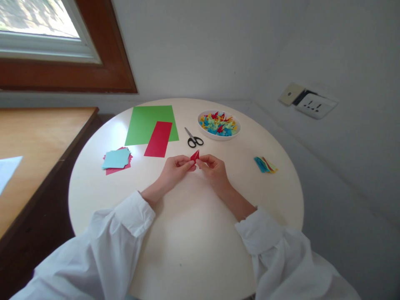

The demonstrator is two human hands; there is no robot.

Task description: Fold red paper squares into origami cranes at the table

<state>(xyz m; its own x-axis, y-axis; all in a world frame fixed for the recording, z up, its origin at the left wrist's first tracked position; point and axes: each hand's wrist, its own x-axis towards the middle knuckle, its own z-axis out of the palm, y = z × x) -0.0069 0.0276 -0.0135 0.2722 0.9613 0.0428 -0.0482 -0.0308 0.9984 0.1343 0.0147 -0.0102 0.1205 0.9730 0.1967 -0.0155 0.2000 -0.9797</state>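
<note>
A small folded red paper (195, 156) is pinched between my two hands, just above the middle of the white round table (200, 233). My left hand (177, 168) grips its left side with thumb and fingers. From the right, my right hand (215, 168) pinches the other side. The paper's pointed tip faces up and away from me; its lower part is partly hidden by my fingertips. Just beyond it lie scissors (193, 138) with black handles, their blades pointing away to the left.
A green sheet (143, 121) lies at the back left, overlapped by a red strip (158, 139). Blue and red paper squares (115, 159) are stacked at left. A white bowl (203, 130) of colourful folded papers stands at the back; folded strips (265, 165) lie at right.
</note>
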